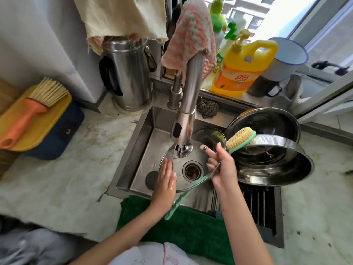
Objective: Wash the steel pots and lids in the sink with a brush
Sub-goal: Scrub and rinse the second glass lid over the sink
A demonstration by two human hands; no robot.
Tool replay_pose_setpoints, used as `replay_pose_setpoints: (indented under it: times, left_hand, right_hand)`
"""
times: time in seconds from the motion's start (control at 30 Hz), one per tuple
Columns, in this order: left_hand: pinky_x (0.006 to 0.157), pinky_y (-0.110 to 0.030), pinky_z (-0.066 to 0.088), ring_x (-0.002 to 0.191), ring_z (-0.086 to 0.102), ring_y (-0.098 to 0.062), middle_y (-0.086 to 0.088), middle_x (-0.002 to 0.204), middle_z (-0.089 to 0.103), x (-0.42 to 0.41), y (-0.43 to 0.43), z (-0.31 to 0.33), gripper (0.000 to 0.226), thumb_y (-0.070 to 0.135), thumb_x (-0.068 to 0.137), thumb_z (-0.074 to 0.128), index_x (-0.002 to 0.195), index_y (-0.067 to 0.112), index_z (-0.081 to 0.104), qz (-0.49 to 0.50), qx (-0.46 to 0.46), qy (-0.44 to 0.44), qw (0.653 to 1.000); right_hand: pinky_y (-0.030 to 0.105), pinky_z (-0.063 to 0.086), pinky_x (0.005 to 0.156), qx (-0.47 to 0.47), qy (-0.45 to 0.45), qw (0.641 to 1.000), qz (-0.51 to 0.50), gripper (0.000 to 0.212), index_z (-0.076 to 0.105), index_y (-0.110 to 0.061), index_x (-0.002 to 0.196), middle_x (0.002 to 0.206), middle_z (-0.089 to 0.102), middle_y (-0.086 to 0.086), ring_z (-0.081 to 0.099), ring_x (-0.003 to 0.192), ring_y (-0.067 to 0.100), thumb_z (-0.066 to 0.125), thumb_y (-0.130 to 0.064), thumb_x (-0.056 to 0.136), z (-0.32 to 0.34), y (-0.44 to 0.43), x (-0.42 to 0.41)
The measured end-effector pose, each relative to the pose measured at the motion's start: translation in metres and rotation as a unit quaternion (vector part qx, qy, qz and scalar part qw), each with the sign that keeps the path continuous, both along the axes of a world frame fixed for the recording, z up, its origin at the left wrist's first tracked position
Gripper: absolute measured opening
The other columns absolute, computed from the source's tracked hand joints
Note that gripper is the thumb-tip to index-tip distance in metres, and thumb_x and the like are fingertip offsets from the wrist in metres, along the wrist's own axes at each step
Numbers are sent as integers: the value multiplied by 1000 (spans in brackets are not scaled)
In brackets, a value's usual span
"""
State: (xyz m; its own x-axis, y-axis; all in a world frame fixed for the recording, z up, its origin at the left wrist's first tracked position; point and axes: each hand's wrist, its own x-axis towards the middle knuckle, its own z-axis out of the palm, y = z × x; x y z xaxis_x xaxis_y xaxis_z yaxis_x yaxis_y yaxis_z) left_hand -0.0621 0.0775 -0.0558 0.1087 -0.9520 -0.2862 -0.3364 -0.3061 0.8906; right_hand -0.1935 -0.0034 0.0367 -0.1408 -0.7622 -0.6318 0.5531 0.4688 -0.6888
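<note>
One glass lid (198, 159) rinses under the faucet (189, 92), right hand (223, 167) gripping its rim, left hand (166, 175) flat against it; the pots (267, 165) seemingly wait.

Bare forearms (131, 228), thin ring (163, 174) on the left grip (165, 178), pale pink-trimmed top (152, 254).

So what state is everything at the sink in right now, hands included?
Lid: wet, held tilted over the sink.
Tap: apparently running onto the lid.
Left hand: flat on the lid.
Right hand: grips the lid's rim and the brush handle.
Brush: bristles off the lid, not scrubbing.
Pot: tilted beside the sink, empty.
</note>
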Motion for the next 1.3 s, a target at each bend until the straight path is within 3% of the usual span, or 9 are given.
replay_pose_setpoints:
  times: [0.33,0.47,0.6,0.77,0.93,1.0,1.07,1.2,1.3]
  left_hand:
    - [104,-35,33,131,40,-27,-11,147,40,17,-57,-10,48,31,98,26,142,15,39,116,160,12,980]
    - [117,-23,-4,144,-7,-3,10,156,-7,-30,-7,37,54,32,101,18,151,21,2,-18,-20,-32,999]
    - [118,-20,0,143,3,5,16,154,10,-37,-26,41,52,30,96,16,148,23,14,-65,-123,11,990]
    - [106,-44,33,127,44,-35,-22,130,54,-23,-91,22,42,23,99,30,109,-3,61,105,44,-30,993]
    - [107,-30,30,132,40,-25,-8,139,48,-38,-62,36,38,28,102,29,124,11,55,71,-28,-1,997]
    - [91,-30,41,116,52,-30,-14,130,54,-27,-85,27,35,24,99,32,114,3,57,122,50,33,991]
    - [95,-39,44,114,54,-34,-18,130,56,-19,-106,22,41,24,93,34,117,-2,55,169,138,27,976]
    - [98,-48,42,115,52,-35,-19,122,58,-39,-79,44,40,28,96,32,102,0,60,99,66,22,993]
    - [99,-40,41,119,51,-34,-16,128,56,-23,-95,40,38,25,99,34,122,4,56,136,118,56,982]
  right_hand:
    - [11,30,35,-8,23,999,47,10,44,-12,89,85,70,12,34,38,1,54,-8,91,-12,9,26]
    - [16,49,53,-7,30,997,66,15,51,-9,100,98,67,15,60,58,6,60,-17,90,-25,4,28]
    - [39,53,88,-18,65,992,105,52,56,-4,118,101,69,12,67,96,24,70,-37,80,-29,12,28]
    - [21,40,53,-76,166,965,191,25,61,-15,93,65,58,-4,50,56,8,58,-39,87,-23,20,31]
    - [22,50,68,-99,196,954,202,15,63,-23,87,80,68,-2,63,72,7,52,-32,93,-23,19,30]
    - [22,41,57,-113,215,941,234,21,62,-19,86,72,62,-2,50,60,7,54,-38,89,-22,22,31]
    - [21,37,52,-119,219,939,237,27,63,-17,86,69,60,-1,46,56,7,55,-43,84,-23,24,32]
    - [27,51,71,-99,220,947,213,27,65,-21,91,88,68,6,62,83,16,55,-45,82,-21,22,29]
    - [27,49,69,-130,252,922,262,40,68,-15,97,86,69,5,61,75,10,56,-49,78,-19,25,27]
